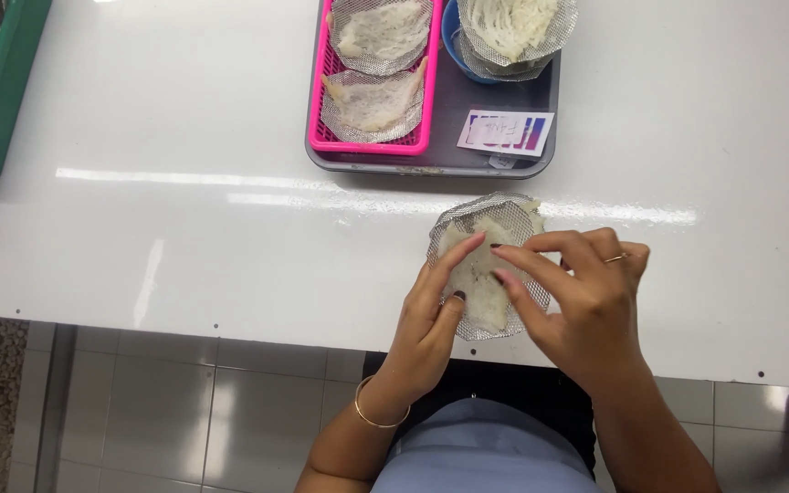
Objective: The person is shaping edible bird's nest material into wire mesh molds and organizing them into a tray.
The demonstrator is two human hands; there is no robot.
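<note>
While both hands, left hand [431, 306] and right hand [586, 297], pinch a mesh cup [489, 265] of whitish fibrous material between their fingertips, beyond them a grey tray [431, 157] holds a pink basket [374, 141] with similar filled cups.

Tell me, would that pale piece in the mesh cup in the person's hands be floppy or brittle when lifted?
The pale piece looks thin and lacy, so probably light and fragile. It follows the curve of the mesh cup, which suggests some flex. The left hand and right hand touch it with fingertips only, hinting it needs gentle handling.
</note>
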